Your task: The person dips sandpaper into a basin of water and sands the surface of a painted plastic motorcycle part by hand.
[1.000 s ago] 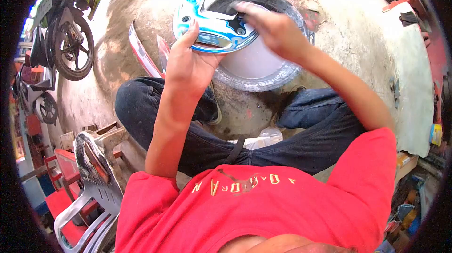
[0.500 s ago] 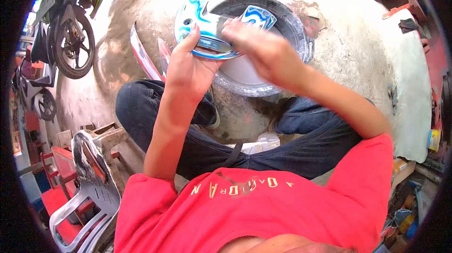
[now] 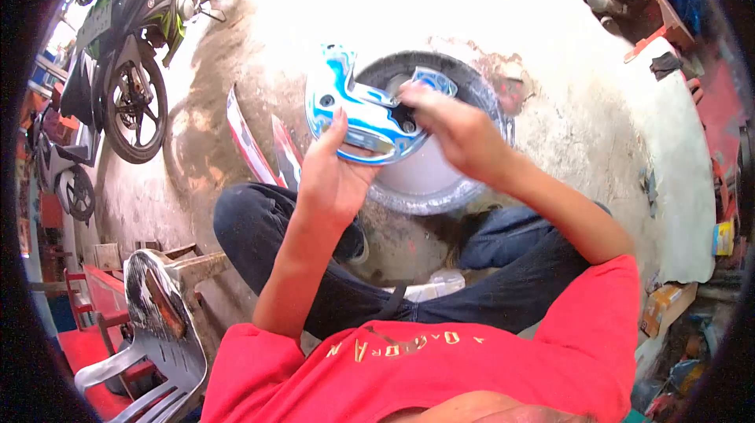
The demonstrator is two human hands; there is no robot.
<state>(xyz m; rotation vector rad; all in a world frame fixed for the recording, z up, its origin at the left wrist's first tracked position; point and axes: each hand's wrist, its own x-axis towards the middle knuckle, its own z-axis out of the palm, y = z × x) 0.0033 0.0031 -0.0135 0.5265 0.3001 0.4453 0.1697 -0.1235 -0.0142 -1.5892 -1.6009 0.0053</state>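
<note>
A blue-and-white swirled plastic panel [image 3: 354, 118], which looks like a motorcycle cover piece, is held up over the near-left part of a round dark basin. My left hand [image 3: 334, 179] grips its near edge, with the thumb on top and the fingers underneath. My right hand [image 3: 460, 128] is at the panel's right side, its fingers bent together; whatever they hold is hidden. The basin [image 3: 429, 205] contains cloudy, whitish liquid. A smaller piece with the same swirl pattern [image 3: 440, 82] shows at the basin's far side, behind my right hand.
Two red-and-white curved panels [image 3: 250, 140] lie on the concrete floor left of the basin. Motorcycles [image 3: 130, 69] stand at the upper left. A grey plastic chair [image 3: 169, 344] is at the lower left. A cardboard box [image 3: 667, 309] sits at the right.
The view has tilted, so the scene sits lower. My right hand has shifted toward the panel's right edge, uncovering more of its patterned face. My left hand keeps its grip.
</note>
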